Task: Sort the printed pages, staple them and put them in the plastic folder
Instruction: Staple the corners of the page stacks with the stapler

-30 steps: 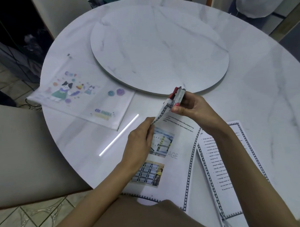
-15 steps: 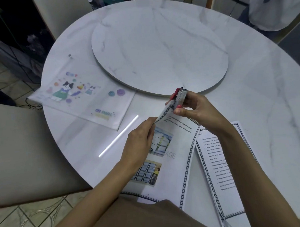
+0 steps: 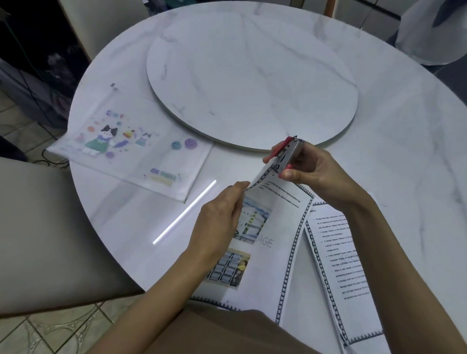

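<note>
A set of printed pages [image 3: 274,228] with a black patterned border and colour pictures lies at the table's near edge, its top left corner lifted. My left hand [image 3: 218,222] pinches that left edge just below the corner. My right hand [image 3: 311,171] grips a small silver and red stapler [image 3: 287,156] whose jaws sit over the raised corner. A second bordered text page [image 3: 335,255] lies to the right, partly under my right forearm. The clear plastic folder [image 3: 130,148] with cartoon cat prints lies flat at the left of the table.
The round white marble table [image 3: 398,157] carries a raised turntable disc [image 3: 250,78] in its middle. A beige chair back [image 3: 38,231] stands at the near left. Another person in white clothing [image 3: 439,24] is at the far right.
Both hands and the stapler have stayed on the lifted page corner; they shifted only slightly with the view.
</note>
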A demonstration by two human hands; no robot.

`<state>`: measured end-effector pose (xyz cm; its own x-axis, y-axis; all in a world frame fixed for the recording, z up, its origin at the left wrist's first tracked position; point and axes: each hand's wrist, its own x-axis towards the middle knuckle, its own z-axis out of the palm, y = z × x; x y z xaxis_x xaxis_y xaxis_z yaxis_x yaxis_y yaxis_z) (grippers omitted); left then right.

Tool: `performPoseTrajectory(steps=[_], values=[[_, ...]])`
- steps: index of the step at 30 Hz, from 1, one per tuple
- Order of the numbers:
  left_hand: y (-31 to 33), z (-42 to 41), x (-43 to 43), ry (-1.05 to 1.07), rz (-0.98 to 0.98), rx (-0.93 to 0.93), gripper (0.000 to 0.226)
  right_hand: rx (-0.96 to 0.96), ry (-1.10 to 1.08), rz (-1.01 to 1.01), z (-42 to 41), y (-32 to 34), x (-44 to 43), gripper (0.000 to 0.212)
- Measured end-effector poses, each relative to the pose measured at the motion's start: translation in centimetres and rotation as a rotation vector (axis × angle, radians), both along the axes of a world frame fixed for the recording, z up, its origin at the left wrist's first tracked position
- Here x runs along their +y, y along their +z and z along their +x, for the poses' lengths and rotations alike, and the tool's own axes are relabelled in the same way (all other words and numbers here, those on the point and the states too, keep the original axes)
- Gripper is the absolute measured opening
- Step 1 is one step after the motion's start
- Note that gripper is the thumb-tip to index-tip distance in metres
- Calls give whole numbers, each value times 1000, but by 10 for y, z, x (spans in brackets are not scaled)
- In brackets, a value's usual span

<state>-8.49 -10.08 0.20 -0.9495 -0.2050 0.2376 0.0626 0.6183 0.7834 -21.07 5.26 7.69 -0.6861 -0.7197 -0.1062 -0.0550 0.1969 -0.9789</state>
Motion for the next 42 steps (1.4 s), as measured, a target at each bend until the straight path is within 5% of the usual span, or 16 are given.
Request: performPoseTrajectory(steps=[19, 25, 42], values=[[4, 2, -1, 14, -152, 74, 28, -43, 58, -3, -1, 2, 3, 36], [5, 1, 2, 13, -63, 16, 26, 7, 107, 70, 4, 2, -5, 31], [-2, -1, 2, 39, 93, -80, 17, 255, -187, 136, 25, -27, -27, 28]])
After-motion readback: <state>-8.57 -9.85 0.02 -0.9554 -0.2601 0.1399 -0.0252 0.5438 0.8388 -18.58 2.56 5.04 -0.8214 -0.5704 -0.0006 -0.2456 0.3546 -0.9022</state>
